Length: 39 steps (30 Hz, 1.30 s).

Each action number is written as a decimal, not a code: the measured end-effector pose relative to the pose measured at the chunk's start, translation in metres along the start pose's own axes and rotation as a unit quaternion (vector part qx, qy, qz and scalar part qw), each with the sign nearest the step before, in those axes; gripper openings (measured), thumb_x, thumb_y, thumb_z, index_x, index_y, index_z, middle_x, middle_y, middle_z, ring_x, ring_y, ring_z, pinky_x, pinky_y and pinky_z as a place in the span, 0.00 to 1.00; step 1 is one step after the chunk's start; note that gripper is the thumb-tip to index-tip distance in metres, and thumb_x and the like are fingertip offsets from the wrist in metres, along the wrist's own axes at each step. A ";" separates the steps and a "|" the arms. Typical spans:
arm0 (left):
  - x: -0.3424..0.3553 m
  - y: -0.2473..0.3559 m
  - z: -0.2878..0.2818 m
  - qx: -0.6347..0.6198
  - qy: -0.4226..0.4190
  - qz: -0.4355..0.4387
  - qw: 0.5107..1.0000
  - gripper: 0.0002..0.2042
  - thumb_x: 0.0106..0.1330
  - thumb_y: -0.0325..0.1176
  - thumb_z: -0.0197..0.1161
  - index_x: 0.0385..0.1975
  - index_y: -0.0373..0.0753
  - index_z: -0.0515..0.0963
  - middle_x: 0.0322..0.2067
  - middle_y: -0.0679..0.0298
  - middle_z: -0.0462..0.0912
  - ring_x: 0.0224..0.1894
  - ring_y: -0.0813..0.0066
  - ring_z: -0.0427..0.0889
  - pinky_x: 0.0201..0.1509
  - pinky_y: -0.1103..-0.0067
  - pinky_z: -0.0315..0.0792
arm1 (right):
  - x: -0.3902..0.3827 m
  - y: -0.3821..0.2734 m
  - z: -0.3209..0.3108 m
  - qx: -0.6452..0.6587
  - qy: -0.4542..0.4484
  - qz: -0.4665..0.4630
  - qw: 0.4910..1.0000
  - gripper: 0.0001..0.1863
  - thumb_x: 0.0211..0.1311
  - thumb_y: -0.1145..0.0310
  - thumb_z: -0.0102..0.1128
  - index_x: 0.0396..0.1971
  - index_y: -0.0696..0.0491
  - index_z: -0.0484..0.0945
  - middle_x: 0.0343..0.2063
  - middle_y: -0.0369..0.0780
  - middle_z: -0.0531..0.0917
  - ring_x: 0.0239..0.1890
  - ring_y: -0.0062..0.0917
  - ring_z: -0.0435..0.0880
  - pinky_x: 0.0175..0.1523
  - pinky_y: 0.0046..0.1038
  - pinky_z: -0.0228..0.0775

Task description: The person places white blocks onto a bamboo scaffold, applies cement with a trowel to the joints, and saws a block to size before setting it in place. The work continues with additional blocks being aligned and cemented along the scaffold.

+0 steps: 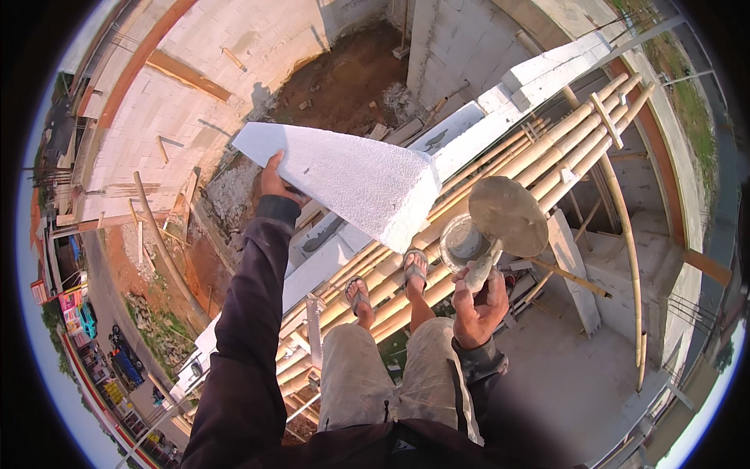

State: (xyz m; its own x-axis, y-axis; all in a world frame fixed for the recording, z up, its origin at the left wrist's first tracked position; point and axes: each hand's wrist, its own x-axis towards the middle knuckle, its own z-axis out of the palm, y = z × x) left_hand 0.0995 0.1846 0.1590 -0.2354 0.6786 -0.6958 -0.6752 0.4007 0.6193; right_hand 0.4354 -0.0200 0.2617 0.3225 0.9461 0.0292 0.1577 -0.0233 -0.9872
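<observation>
A long white lightweight concrete block point(344, 176) spans the middle of the view, over the wall line. My left hand point(275, 181) grips its left end, the thumb on the top face and the fingers partly hidden beneath. In my right hand point(479, 305) is the handle of a trowel point(508, 216) with a round, grey, mortar-smeared blade. The blade is lifted above the bamboo poles, just right of the block. Below it, partly covered by the blade, a round bucket point(459, 248) shows grey mortar inside.
My sandalled feet stand on scaffold poles of bamboo point(375, 320). The white block wall point(469, 144) runs diagonally beside them, with a stepped upper course at the far right. Beyond it lies a deep earth-floored pit point(344, 86). A concrete floor point(562, 367) lies far below, right.
</observation>
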 end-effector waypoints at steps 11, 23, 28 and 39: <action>0.004 -0.028 0.014 -0.083 0.033 -0.046 0.995 0.28 0.63 0.53 0.60 0.60 0.47 0.72 0.61 0.59 0.75 0.61 0.53 0.75 0.61 0.45 0.65 | 0.021 0.057 0.115 -0.010 0.067 0.019 0.998 0.19 0.60 0.79 0.71 0.49 0.58 0.74 0.36 0.34 0.79 0.36 0.14 0.78 0.37 0.18 0.70; 0.023 -0.028 -0.028 -0.052 0.047 -0.054 0.996 0.27 0.70 0.52 0.56 0.62 0.41 0.73 0.60 0.55 0.78 0.61 0.53 0.76 0.66 0.50 0.67 | -0.024 0.266 -0.083 -0.378 -0.050 0.303 0.873 0.20 0.58 0.63 0.62 0.46 0.60 0.76 0.41 0.54 0.83 0.44 0.51 0.83 0.49 0.46 0.75; 0.032 -0.008 -0.082 0.128 -0.043 -0.033 0.990 0.26 0.78 0.48 0.44 0.67 0.37 0.67 0.63 0.53 0.75 0.62 0.56 0.76 0.68 0.62 0.69 | 0.032 0.445 -0.083 -0.438 -0.056 0.472 0.763 0.20 0.55 0.64 0.58 0.45 0.58 0.86 0.48 0.54 0.85 0.54 0.48 0.83 0.59 0.41 0.75; 0.031 -0.039 -0.053 0.065 0.065 -0.003 0.996 0.25 0.74 0.50 0.52 0.63 0.39 0.71 0.60 0.58 0.78 0.63 0.57 0.75 0.68 0.54 0.68 | -0.030 0.440 -0.128 -0.027 -0.002 0.558 0.829 0.15 0.58 0.62 0.61 0.23 0.60 0.77 0.14 0.39 0.76 0.10 0.23 0.72 0.15 0.30 0.61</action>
State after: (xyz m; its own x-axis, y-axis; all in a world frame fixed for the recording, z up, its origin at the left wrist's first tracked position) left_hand 0.0814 0.1575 0.0935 -0.3263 0.5943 -0.7350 -0.5819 0.4865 0.6517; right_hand 0.6144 -0.0998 -0.1533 0.2922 0.3265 -0.8989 -0.1958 -0.8996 -0.3904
